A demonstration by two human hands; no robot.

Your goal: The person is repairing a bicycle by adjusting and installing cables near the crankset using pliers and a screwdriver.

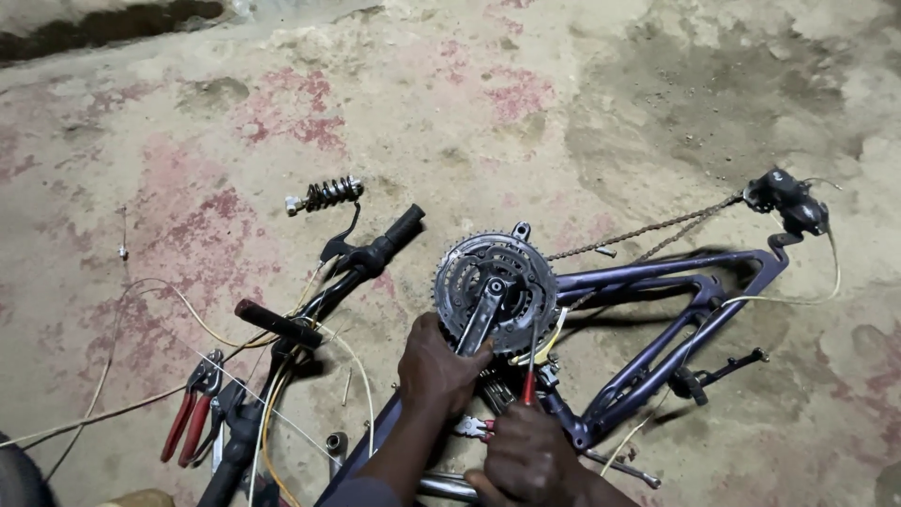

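Gripping the black crank arm (477, 324), the left hand (436, 366) wraps its fingers round the lower end, just under the toothed steel chainrings (496, 286). Rings are round, stacked, grey metal w/ cut-outs, lying near flat at the middle of the frame. Right hand (526, 451) is closed round the red handle of a screwdriver (531, 361); thin metal shaft points up toward the rings' lower right edge, tip beside a yellowish cable there. Can't tell if the tip touches anything.

Bike frame (657, 282) is dark purple tube, lying on its side on rough concrete floor (563, 113), pale w/ worn red patches. Chain (648, 235), rusty-looking, runs slack from the rings to the black rear derailleur (788, 202) at far right. Kickstand (727, 366) sticks out below the rear stays.

Left of the rings: black handlebar (366, 263) w/ rubber grips and brake lever, tangled in yellowish cables. Coil-spring shock (327, 195), ribbed metal, lies apart above the bar. Red-handled pliers (192, 404) on the floor at lower left, jaws up. Second small red-handled tool (474, 427) lies betw. the two hands, partly hidden.
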